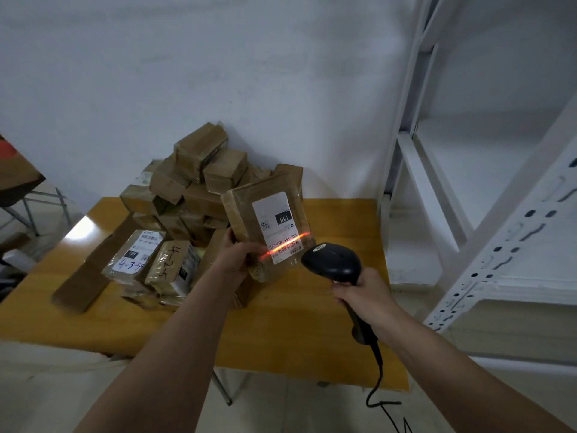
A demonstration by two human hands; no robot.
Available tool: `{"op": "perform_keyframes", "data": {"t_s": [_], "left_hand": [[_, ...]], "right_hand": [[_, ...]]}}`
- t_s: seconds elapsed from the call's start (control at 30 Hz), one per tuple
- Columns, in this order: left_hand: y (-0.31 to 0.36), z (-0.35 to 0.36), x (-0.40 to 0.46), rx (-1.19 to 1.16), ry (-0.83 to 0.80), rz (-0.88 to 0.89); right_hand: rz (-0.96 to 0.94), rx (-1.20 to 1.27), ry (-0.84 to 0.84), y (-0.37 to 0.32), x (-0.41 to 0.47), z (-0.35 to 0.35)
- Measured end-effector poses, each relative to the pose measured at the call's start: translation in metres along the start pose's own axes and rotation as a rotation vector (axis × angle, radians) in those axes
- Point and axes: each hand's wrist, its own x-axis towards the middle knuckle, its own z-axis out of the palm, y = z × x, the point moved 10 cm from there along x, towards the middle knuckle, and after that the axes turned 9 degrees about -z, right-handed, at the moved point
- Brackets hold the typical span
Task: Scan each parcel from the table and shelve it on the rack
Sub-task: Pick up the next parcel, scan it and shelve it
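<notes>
My left hand [236, 254] grips a flat brown taped parcel [243, 214] by its lower left edge and holds it upright above the yellow table [296, 323]. The parcel's white label [281, 226] faces me. My right hand [365, 295] holds the handle of a black corded barcode scanner [332, 264], whose head points at the label from the lower right. An orange-red scan line [287, 244] crosses the barcode near the label's bottom. A pile of brown parcels [193, 189] sits on the table behind.
Two labelled parcels marked 4-3-4 [132, 257] and 4-2-5 [170, 265] lie at the pile's front left beside a long flat cardboard piece [90, 267]. A white metal rack [499, 214] stands to the right. The scanner cable [379, 379] hangs past the table's front edge.
</notes>
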Motion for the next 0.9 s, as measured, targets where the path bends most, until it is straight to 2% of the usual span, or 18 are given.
{"op": "perform_keyframes", "data": {"t_s": [0.67,0.9], "left_hand": [[0.006,-0.005,-0.005,-0.065,-0.025,0.012],[-0.006,0.000,0.000,0.138,-0.144,-0.013]], "right_hand": [[0.024,0.004,0.024,0.009,0.002,0.010],[0.079,0.043,0.120,0.021,0.000,0.010]]}}
